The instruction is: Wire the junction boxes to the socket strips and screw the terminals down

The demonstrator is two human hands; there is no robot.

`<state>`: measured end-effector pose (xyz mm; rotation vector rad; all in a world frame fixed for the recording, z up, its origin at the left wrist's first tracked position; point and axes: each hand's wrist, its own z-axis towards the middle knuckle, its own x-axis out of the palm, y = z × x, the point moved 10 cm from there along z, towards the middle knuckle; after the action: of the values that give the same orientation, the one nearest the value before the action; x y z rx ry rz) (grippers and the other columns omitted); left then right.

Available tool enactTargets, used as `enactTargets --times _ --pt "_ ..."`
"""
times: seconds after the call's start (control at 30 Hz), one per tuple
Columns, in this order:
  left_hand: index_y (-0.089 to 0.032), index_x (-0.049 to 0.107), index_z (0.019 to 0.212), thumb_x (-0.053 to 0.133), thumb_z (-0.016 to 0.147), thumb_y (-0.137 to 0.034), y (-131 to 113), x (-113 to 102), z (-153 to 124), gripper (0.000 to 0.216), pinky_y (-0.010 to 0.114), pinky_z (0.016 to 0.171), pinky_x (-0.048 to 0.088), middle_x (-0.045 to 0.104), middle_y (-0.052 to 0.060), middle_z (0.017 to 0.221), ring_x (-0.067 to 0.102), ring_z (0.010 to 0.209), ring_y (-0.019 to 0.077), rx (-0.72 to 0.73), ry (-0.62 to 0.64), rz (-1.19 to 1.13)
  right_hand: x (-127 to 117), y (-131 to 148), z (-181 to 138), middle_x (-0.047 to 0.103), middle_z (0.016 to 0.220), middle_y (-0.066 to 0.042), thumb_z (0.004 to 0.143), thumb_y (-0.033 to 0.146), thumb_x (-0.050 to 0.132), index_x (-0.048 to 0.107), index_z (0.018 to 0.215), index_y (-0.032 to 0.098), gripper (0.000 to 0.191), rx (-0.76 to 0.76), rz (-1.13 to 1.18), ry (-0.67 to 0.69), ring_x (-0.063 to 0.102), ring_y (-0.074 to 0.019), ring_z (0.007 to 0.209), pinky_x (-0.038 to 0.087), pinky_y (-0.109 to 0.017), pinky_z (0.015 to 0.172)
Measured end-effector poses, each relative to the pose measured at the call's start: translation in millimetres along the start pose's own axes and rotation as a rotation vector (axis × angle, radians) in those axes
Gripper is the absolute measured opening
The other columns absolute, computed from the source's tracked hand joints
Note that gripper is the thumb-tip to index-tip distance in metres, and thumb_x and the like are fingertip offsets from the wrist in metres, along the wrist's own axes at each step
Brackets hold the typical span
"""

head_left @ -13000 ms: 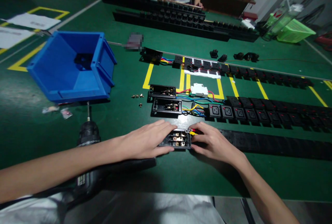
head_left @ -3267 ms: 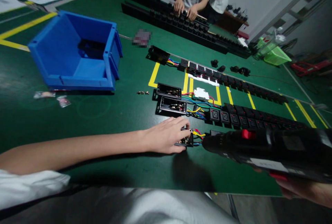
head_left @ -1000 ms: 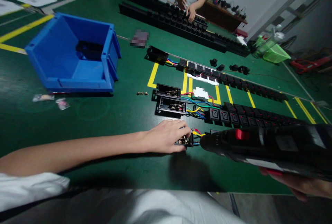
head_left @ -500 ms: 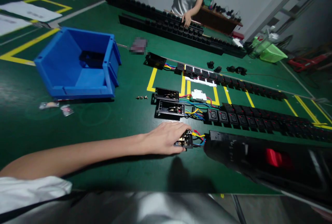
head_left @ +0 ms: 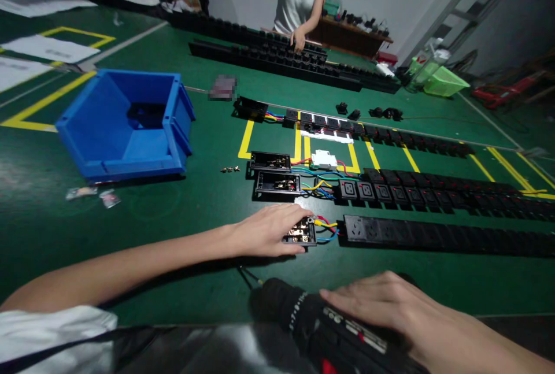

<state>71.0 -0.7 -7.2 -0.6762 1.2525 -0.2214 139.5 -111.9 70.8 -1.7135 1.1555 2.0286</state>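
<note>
My left hand point(head_left: 269, 230) grips a black terminal box point(head_left: 300, 235) with brass contacts, fingers over its far side and thumb along its near side. Red, yellow and blue wires point(head_left: 326, 225) run from the box to a long black socket strip point(head_left: 390, 234). Near the table's front edge, my right hand point(head_left: 396, 307) is wrapped round a black cordless screwdriver point(head_left: 321, 313), its lower fingers hidden. The tool lies on a slant, its thin bit pointing left, apart from the box. Several small brass screws point(head_left: 230, 169) lie beyond my left hand.
Two more open black boxes point(head_left: 277, 183) with wired socket strips point(head_left: 416, 196) lie just beyond, beside a white breaker point(head_left: 323, 159). A blue bin point(head_left: 139, 170) stands at left, small plastic bags point(head_left: 109, 198) before it. Across the table a person's hand point(head_left: 298, 40) touches black strips.
The screwdriver has swung from the right down and left towards the table's front edge, uncovering the socket strip and bringing my right hand into view. My left hand stays on the terminal box.
</note>
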Motion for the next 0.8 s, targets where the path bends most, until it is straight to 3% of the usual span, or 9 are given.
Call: enactTargets --times 0.1,0.33,0.47,0.6,0.8 --pt "-0.015 0.036 0.138 0.06 0.088 -0.044 -2.2 -2.5 0.6 0.063 0.042 0.103 0.043 0.052 0.015 0.131 0.052 0.121 0.0269 0.011 0.002 -0.028 20.6 7.0 20.3 0.064 0.117 -0.008 0.09 0.025 0.056 0.041 0.143 0.017 0.055 -0.07 0.108 0.062 0.063 -0.0155 0.099 0.054 -0.026 0.078" --pt "-0.018 0.037 0.14 0.06 0.088 -0.034 -2.3 -5.4 1.2 0.059 0.041 0.103 0.045 0.052 0.013 0.134 0.053 0.122 0.0246 0.016 0.019 -0.087 69.3 5.6 59.6 0.058 0.117 -0.016 0.087 0.024 0.053 0.034 0.143 0.01 0.061 -0.1 -0.045 0.07 0.061 -0.0233 0.096 0.051 -0.034 0.074" --pt "-0.019 0.039 0.14 0.061 0.089 -0.034 3.1 -3.3 1.2 0.057 0.04 0.106 0.042 0.05 0.013 0.137 0.05 0.126 0.0236 -0.003 0.053 -0.102 79.8 8.3 82.2 0.057 0.111 -0.014 0.09 0.025 0.05 0.032 0.142 0.01 0.056 -0.067 -0.121 0.018 0.058 -0.0257 0.095 0.05 -0.036 0.071" --pt "-0.02 0.041 0.139 0.063 0.089 -0.037 8.8 -1.2 1.2 0.057 0.039 0.107 0.042 0.05 0.012 0.137 0.05 0.126 0.0226 -0.03 0.085 -0.117 89.3 11.6 99.6 0.057 0.106 -0.012 0.09 0.017 0.048 0.034 0.14 0.011 0.053 -0.072 -0.148 -0.032 0.057 -0.0236 0.095 0.05 -0.036 0.079" --pt "-0.02 0.041 0.14 0.063 0.089 -0.036 8.4 -2.6 0.2 0.058 0.041 0.107 0.042 0.05 0.013 0.137 0.049 0.127 0.0236 -0.017 0.074 -0.128 98.9 19.6 109.6 0.056 0.102 -0.012 0.092 0.016 0.048 0.034 0.139 0.008 0.049 -0.096 -0.232 -0.086 0.057 -0.0241 0.094 0.05 -0.037 0.077"
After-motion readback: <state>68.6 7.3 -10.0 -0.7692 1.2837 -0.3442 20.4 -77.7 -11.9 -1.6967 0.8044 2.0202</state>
